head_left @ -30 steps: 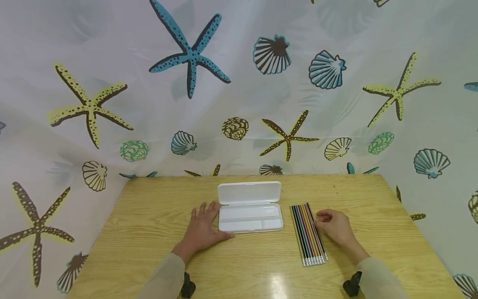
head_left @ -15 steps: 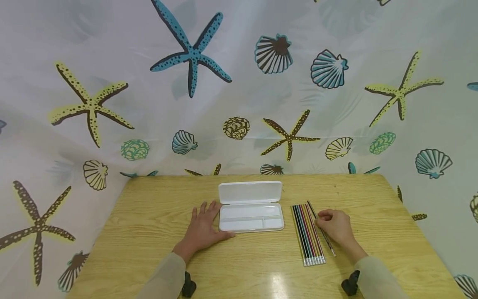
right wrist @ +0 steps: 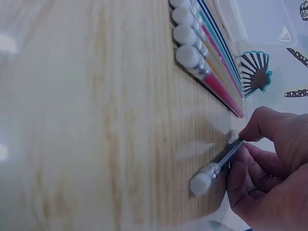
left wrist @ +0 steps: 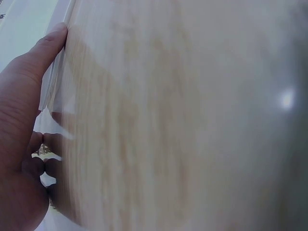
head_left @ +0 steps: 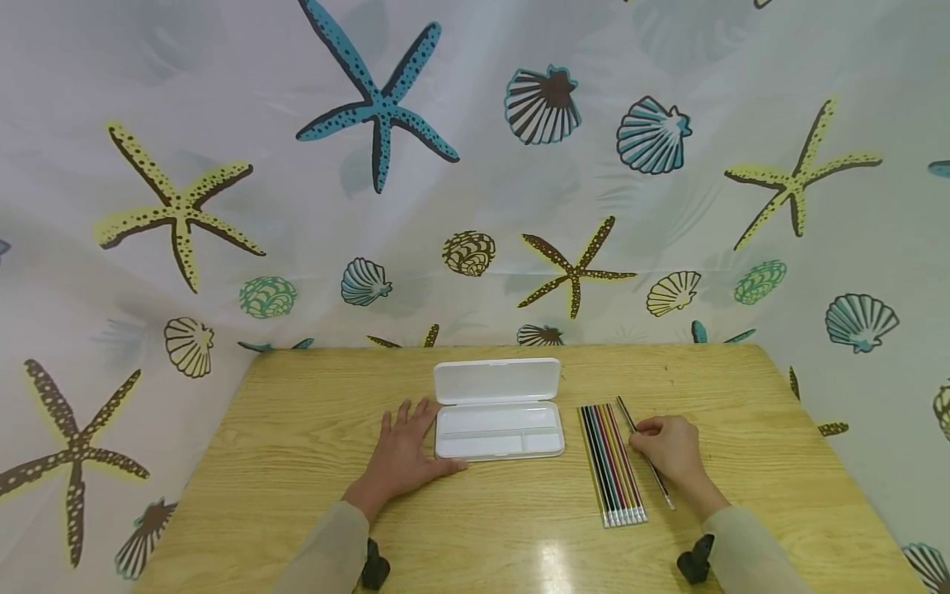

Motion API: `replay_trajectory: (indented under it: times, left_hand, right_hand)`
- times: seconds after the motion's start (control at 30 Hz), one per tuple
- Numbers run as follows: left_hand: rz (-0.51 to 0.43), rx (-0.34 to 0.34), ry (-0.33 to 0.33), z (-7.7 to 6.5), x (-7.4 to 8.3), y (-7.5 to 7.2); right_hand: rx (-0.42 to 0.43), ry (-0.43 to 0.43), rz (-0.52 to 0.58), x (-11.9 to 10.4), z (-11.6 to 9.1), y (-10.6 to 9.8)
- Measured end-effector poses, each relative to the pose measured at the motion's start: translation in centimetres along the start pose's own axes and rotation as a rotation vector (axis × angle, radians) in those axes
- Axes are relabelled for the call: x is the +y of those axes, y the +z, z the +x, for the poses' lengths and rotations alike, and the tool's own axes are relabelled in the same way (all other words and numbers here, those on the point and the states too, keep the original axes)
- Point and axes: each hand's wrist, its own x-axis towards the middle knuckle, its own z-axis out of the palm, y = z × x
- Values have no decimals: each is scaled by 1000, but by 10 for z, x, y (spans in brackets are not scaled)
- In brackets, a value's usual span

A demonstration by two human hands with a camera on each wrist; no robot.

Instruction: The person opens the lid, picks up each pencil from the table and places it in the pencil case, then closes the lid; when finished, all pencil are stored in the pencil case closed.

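My right hand pinches a dark pencil between thumb and fingers, its white eraser end pointing toward me. Just left of it lies a row of several coloured pencils, side by side with white erasers at the near end. In the right wrist view the held pencil stands apart from the red pencil at the row's edge. My left hand rests at the left end of an open white pencil case, fingers spread and thumb against its front edge.
The case's lid stands raised at the back, and its tray has divided compartments. A wooden table carries everything. Behind and beside it hangs a white curtain printed with starfish and shells.
My right hand has drawn the dark pencil away from the row to the right, opening a gap. The left hand and the case have stayed in place.
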Motion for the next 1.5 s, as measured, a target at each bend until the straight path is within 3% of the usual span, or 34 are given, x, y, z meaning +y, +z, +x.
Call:
replay_trajectory:
  times: [0.13, 0.3, 0.5, 0.7, 1.07, 1.5]
  left_hand:
    - [0, 16, 10, 0, -1, 1]
    - [3, 20, 14, 1, -3, 2]
    - [3, -3, 2, 1, -2, 0]
    - [7, 0, 1, 1, -3, 2]
    - [17, -11, 2, 1, 0, -1]
    - [17, -15, 1, 1, -2, 1]
  right_hand:
    - [-5, -1, 10, -2, 0, -1]
    - [-16, -62, 51, -9, 2, -5]
    - [-89, -150, 165, -23, 2, -8]
    - [-145, -182, 230, -35, 5, -3]
    - [-201, -279, 223, -63, 11, 8]
    - [-220, -377, 185, -99, 23, 45]
